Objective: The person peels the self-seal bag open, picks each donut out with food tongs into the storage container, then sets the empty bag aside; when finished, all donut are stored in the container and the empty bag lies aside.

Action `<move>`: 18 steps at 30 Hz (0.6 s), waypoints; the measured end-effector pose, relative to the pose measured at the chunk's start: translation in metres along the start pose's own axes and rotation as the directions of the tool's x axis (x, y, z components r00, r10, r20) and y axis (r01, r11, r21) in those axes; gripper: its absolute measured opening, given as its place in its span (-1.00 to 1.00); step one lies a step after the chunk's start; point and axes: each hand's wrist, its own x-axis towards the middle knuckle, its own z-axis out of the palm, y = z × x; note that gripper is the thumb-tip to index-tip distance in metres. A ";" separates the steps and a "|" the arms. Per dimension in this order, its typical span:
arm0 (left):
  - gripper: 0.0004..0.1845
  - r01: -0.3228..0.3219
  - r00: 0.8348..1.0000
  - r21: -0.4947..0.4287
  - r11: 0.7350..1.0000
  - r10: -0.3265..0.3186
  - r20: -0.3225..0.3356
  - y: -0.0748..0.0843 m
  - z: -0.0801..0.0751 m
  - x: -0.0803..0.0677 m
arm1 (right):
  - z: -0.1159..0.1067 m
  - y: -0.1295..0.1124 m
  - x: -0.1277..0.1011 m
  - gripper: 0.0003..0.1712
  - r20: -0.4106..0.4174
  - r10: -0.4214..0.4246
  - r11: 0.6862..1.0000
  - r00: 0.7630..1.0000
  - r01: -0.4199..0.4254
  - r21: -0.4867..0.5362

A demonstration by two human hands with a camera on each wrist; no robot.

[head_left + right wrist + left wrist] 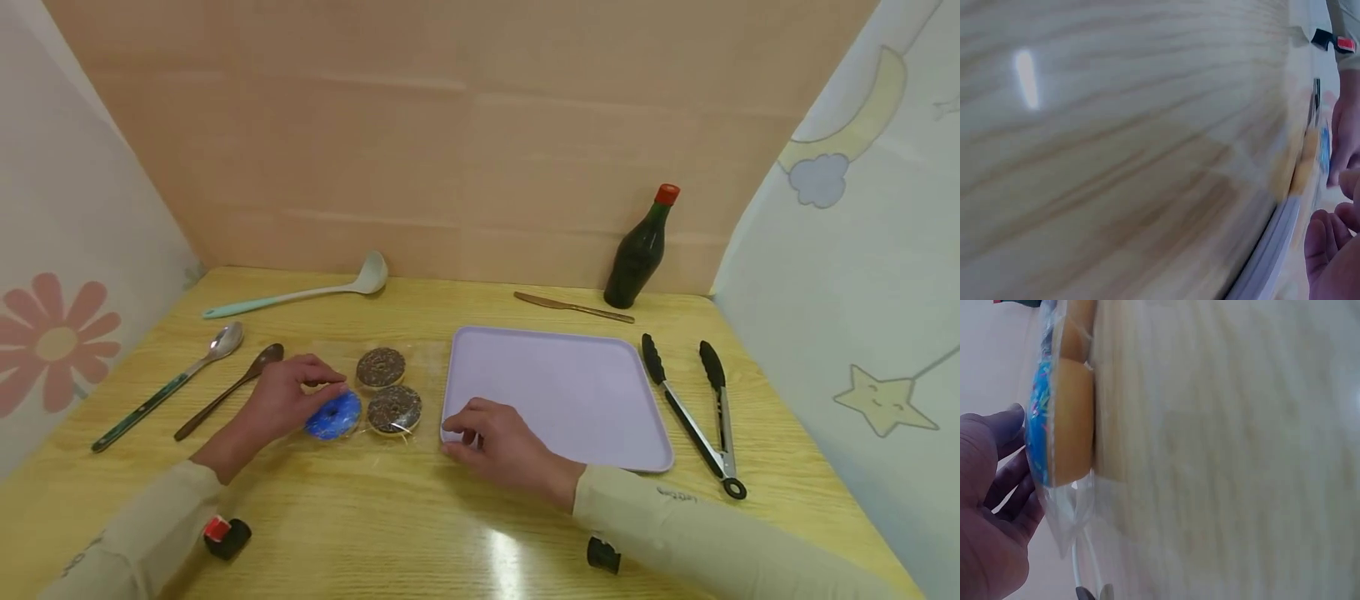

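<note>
A blue-iced doughnut (333, 417) and two chocolate-iced doughnuts (381, 367) lie inside a clear plastic bag (431, 358) on the table. Over the blue one's edge is my left hand (296, 392), fingers loosely bent. The left wrist view has the thumb and fingertips close beside the sprinkled icing (1038, 425); whether they touch the bag I cannot tell. My right hand (498, 442) hovers at the near left corner of a lilac tray (555, 392), its fingers bent with nothing visible between them.
Left of the doughnuts lie a wooden spoon (232, 390), a green-handled spoon (168, 389) and a ladle (300, 293). A knife (573, 307) lies behind the tray, near a dark bottle (639, 254) with a red cap. Black-tipped tongs (697, 429) lie right of the tray.
</note>
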 end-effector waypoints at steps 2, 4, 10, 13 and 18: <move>-0.93 0.014 1.000 0.001 1.000 -0.014 0.004 0.001 0.002 0.000 | 0.007 -0.005 0.007 -0.75 0.013 0.001 1.000 1.000 -0.001 -0.004; -0.93 0.027 1.000 0.003 1.000 -0.027 0.014 0.002 0.002 0.000 | 0.013 -0.009 0.014 -0.75 0.029 0.018 1.000 0.999 -0.018 -0.016; -0.94 0.030 0.998 0.018 0.999 -0.031 0.057 0.006 0.005 0.003 | 0.025 -0.011 0.025 -0.77 0.036 0.076 0.993 0.996 -0.072 -0.090; -0.95 0.050 0.995 0.015 0.999 -0.051 0.080 0.005 0.005 0.002 | 0.028 -0.010 0.027 -0.83 0.029 0.082 0.992 0.996 -0.079 -0.095; -0.95 0.065 0.994 -0.002 0.998 -0.064 0.093 0.003 0.002 0.002 | 0.030 -0.009 0.028 -0.93 0.033 0.064 0.996 0.997 -0.062 -0.071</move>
